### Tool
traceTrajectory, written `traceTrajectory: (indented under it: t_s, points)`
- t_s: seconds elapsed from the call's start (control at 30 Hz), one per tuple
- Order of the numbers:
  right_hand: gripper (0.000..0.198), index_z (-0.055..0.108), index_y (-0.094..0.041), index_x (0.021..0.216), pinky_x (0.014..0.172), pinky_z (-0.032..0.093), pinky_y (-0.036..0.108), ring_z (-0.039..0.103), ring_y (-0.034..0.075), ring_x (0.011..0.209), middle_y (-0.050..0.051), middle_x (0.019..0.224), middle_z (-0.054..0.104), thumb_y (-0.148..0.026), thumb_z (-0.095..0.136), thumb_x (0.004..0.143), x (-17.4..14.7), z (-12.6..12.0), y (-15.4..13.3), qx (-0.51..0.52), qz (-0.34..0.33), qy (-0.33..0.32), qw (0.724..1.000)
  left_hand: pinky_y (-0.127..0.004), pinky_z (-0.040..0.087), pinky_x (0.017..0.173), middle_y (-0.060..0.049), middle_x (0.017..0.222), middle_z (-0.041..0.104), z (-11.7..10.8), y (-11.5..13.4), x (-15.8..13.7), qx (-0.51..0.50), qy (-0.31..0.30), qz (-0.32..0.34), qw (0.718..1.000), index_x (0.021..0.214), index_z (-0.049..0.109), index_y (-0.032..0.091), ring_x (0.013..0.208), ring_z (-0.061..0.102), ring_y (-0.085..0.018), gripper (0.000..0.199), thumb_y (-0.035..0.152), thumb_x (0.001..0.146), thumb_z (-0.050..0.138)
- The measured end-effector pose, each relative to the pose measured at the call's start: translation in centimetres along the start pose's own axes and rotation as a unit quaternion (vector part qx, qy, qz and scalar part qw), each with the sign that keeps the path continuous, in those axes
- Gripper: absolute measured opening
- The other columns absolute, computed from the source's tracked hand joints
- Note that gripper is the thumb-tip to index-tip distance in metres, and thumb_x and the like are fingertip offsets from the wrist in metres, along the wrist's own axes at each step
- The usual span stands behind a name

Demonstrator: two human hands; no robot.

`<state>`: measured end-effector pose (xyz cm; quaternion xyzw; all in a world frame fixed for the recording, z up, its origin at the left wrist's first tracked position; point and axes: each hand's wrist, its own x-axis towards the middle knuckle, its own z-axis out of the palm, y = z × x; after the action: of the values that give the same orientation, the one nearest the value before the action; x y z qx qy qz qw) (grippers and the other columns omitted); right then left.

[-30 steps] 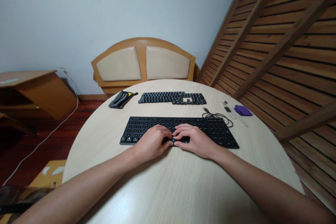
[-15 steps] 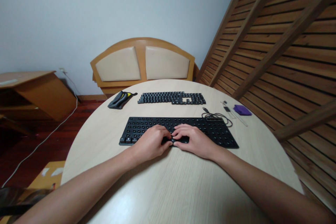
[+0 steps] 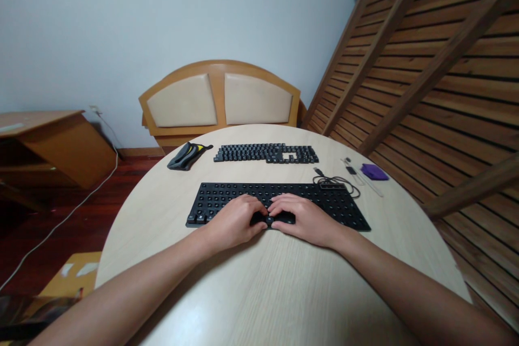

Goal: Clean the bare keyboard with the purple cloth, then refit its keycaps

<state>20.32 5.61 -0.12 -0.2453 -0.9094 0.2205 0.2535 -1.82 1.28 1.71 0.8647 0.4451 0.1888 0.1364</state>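
Note:
A black keyboard [image 3: 227, 189] with most of its keycaps off lies on the round table; a few caps [image 3: 198, 218] sit at its front left corner. My left hand [image 3: 237, 220] rests over the front row, thumb and fingers curled in a pinch. From the other side, my right hand [image 3: 304, 219] is curled the same way. Between the two sets of fingertips is a small black keycap [image 3: 269, 220], partly covered by them. Behind the keyboard, many loose keycaps [image 3: 251, 152] stand in keyboard-like rows with a gap toward the right.
A coiled USB cable [image 3: 344, 179] lies at the keyboard's back right. Beyond it are a purple cloth [image 3: 373, 172] and thin wire-like tools [image 3: 371, 186]. A folded grey, black and yellow item [image 3: 188, 156] lies at the back left of the pale table [image 3: 259, 292].
Both hands stay at the same spot on the keyboard, their fingers shifted slightly around the keycap. The whole view has moved a little.

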Motion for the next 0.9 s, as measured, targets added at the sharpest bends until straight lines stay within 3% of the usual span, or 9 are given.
traceTrajectory:
  t_s: [0.23,0.47,0.63,0.8,0.9]
  points:
    - [0.012,0.072,-0.023,0.096,0.107,0.043,0.046,0.064,0.023,0.113,0.004,0.105,0.075,-0.027,0.072,0.085,0.1,-0.2,0.1,-0.032,-0.024,-0.012,0.999,-0.036,0.050,0.090,-0.005,0.100,0.071,0.1,-1.0,-0.1,-0.028,-0.007,0.019,0.999,0.102,0.068,0.018,0.097,0.064,-0.023,0.018,0.020,0.084,0.069]
    - [0.017,0.073,-0.024,0.102,0.110,0.039,0.048,0.065,0.023,0.113,0.004,0.110,0.075,-0.031,0.070,0.087,0.0,-0.3,0.0,-0.083,-0.023,-0.024,0.996,-0.035,0.049,0.090,-0.006,0.105,0.070,-0.3,-0.3,-0.3,-0.018,-0.003,0.023,1.000,0.106,0.066,0.019,0.100,0.062,-0.023,0.021,0.027,0.087,0.069]
    - [0.013,0.074,-0.023,0.094,0.093,0.047,0.040,0.069,0.021,0.093,0.003,0.093,0.076,-0.031,0.063,0.091,1.2,-1.3,-0.2,-0.098,-0.034,-0.002,0.995,-0.037,0.048,0.090,-0.006,0.102,0.069,-0.2,0.0,-0.3,-0.010,-0.005,0.006,1.000,0.104,0.067,0.020,0.100,0.061,-0.024,0.018,0.030,0.089,0.068]
    - [0.015,0.072,-0.020,0.091,0.086,0.047,0.038,0.064,0.023,0.092,0.006,0.092,0.074,-0.024,0.058,0.093,4.1,-2.4,2.4,-0.184,0.039,0.061,0.980,-0.039,0.049,0.089,-0.005,0.100,0.068,0.1,0.1,-0.2,-0.007,0.003,-0.002,1.000,0.102,0.067,0.020,0.100,0.059,-0.025,0.016,0.030,0.090,0.066]
    - [0.014,0.073,-0.019,0.094,0.087,0.046,0.039,0.061,0.025,0.096,0.008,0.097,0.073,-0.022,0.059,0.092,6.1,-2.7,4.8,-0.253,0.076,0.057,0.963,-0.040,0.049,0.088,-0.006,0.099,0.067,0.2,0.1,-0.2,-0.009,0.007,-0.002,1.000,0.100,0.067,0.019,0.099,0.059,-0.025,0.014,0.029,0.091,0.065]
